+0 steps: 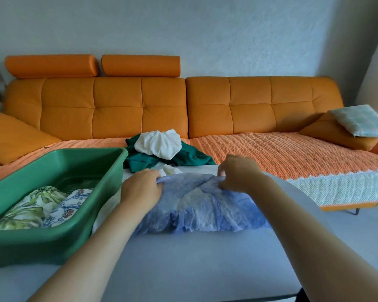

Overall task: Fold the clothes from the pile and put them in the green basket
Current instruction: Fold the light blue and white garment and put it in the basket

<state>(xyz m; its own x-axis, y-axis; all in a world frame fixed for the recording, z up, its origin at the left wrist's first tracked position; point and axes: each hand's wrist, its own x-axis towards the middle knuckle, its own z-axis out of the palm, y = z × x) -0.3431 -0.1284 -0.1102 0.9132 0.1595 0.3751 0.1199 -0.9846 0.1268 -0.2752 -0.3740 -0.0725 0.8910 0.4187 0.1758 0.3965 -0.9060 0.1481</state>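
Note:
A crinkled blue and white garment (203, 208) lies spread on the pale table (183, 258). My left hand (141, 188) grips its far left edge, and my right hand (238, 174) pinches its far right edge. The green basket (52, 243) stands on the table at the left; inside it lie a leaf-print cloth (31, 205) and a blue floral cloth (66, 208). Beyond the table, on the sofa seat, sits the pile: a white garment (158, 143) on top of a dark green one (188, 156).
An orange sofa (140, 105) with an orange woven cover (282, 153) runs across the back. A pale patterned cushion (360, 119) rests at its right end. A small white cloth (170, 169) pokes up at the table's far edge.

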